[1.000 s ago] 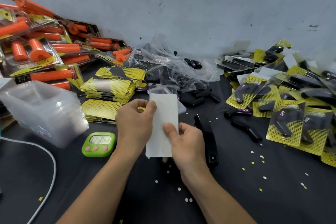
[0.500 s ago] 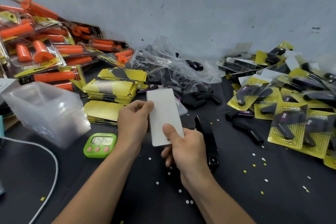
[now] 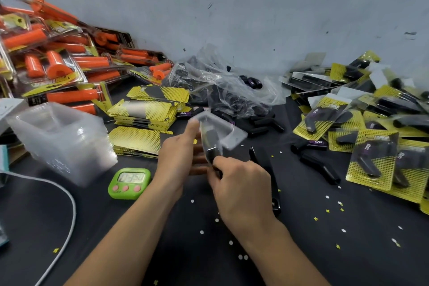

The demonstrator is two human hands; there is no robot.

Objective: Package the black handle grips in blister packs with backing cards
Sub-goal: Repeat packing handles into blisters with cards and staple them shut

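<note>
Below a grey wall (image 3: 255, 7), packs (image 3: 371, 165) litter the black table (image 3: 348, 251).

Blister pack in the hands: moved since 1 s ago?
Yes. Relative to the green timer, the blister pack kept its place but rotated: white back gone from view, black grip now showing.

so the blister pack (image 3: 229, 133) I'm holding is clear glossy plastic, the grip (image 3: 210, 138) inside looks like matt black rubber. the tabletop (image 3: 313, 251) is matt too, the timer (image 3: 128, 191) shiny plastic.
</note>
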